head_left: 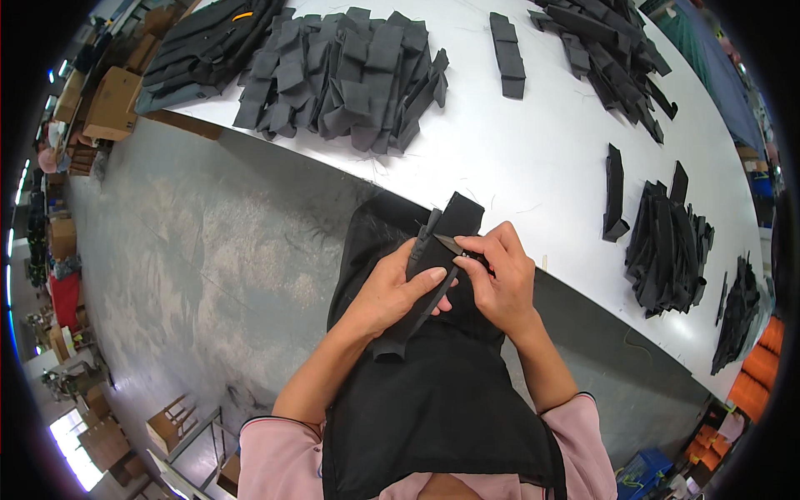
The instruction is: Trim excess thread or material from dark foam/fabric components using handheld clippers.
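Mid-frame, the left fingers (427, 280) close firmly on a black fabric strip (461, 215); the right fingers (477, 244) pinch what may be small snips (448, 243). Best keep the cloth taut, blade flat.

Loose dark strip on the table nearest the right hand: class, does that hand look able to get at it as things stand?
Probably yes: only tabletop lies between the right hand and the dark strip, though that hand holds a small bladed tool.
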The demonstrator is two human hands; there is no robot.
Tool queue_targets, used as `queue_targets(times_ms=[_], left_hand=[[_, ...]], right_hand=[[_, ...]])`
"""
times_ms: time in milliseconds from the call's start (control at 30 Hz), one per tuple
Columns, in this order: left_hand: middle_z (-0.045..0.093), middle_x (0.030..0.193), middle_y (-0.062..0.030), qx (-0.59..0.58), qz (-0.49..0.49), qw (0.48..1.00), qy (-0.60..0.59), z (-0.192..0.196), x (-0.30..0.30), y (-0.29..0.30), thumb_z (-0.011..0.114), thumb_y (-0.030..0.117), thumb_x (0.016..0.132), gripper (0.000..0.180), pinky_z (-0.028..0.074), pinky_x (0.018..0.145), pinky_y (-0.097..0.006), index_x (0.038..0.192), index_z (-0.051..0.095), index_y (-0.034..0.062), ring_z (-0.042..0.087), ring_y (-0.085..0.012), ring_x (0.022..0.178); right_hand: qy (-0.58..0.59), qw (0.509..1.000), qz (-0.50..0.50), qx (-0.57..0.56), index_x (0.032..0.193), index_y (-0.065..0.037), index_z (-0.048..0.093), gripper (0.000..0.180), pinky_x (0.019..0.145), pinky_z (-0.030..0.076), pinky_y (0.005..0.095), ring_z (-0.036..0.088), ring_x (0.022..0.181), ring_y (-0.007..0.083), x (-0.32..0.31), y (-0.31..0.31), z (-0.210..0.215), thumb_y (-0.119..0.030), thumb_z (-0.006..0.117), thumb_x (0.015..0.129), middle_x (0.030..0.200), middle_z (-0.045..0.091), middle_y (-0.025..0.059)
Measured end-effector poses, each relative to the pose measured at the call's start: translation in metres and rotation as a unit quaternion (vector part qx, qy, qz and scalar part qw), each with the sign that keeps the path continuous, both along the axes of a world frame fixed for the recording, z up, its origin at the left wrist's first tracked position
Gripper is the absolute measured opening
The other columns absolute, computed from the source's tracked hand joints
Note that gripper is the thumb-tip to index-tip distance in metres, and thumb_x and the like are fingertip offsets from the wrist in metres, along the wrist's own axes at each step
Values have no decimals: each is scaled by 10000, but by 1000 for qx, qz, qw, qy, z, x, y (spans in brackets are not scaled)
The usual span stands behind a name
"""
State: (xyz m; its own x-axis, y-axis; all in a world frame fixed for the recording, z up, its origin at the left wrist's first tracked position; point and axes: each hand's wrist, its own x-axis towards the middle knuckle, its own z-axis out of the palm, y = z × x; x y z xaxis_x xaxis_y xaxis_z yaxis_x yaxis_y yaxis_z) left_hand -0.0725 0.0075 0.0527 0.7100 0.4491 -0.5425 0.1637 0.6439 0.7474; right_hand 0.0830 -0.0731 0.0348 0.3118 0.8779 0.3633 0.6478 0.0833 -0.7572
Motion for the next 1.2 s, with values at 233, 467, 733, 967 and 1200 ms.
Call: queue_targets(times_ms=[233, 467, 733, 967, 1200], left_hand=[[618, 949, -127, -13, 7, 1000, -4, -3, 2, -1, 545, 129, 913, 416, 531, 590, -253, 1282, 383, 26, 638, -155, 689], [605, 970, -174, -28, -1, 999, -28, 3, 5, -1, 525, 87, 916, 649, 537, 629, -284, 1438, 140, 118, 646, -196, 720], [570, 1051, -200, -172, -37, 952, -249, -18, 13, 7, 494, 327, 954, 407, 556, 778, -400, 1231, 360, 60, 644, -332, 911], [579, 1049, -151, -203, 73, 959, -184, -19, 15, 3, 451, 277, 978, 444, 551, 726, -337, 1357, 312, 91, 634, -250, 857], [591, 1025, -121, -196, 75, 965, -156, -7, 19, 3, 457, 271, 977, 431, 540, 680, -306, 1344, 365, 65, 630, -213, 818]], right_hand=[[80, 996, -46, 8, 918, -19, 653, 206, 512, 423, 255, 523, 592, 157, -10, -6, -1, 43, 665, 722, 778, 500, 63], [230, 968, -98, -36, 947, 1, 601, 208, 529, 424, 240, 545, 654, 122, 12, 9, -11, -16, 665, 750, 797, 512, 52], [679, 726, 46, -96, 915, -16, 577, 157, 523, 435, 226, 536, 646, 69, 13, 6, 1, -75, 671, 804, 737, 591, 11], [54, 989, -133, -48, 1008, -62, 622, 274, 499, 439, 265, 526, 570, 151, 3, -12, 14, -72, 697, 744, 850, 496, 68], [8, 997, -76, -11, 984, -39, 631, 229, 462, 444, 254, 566, 563, 145, 0, -2, 5, -8, 666, 760, 829, 500, 76]])
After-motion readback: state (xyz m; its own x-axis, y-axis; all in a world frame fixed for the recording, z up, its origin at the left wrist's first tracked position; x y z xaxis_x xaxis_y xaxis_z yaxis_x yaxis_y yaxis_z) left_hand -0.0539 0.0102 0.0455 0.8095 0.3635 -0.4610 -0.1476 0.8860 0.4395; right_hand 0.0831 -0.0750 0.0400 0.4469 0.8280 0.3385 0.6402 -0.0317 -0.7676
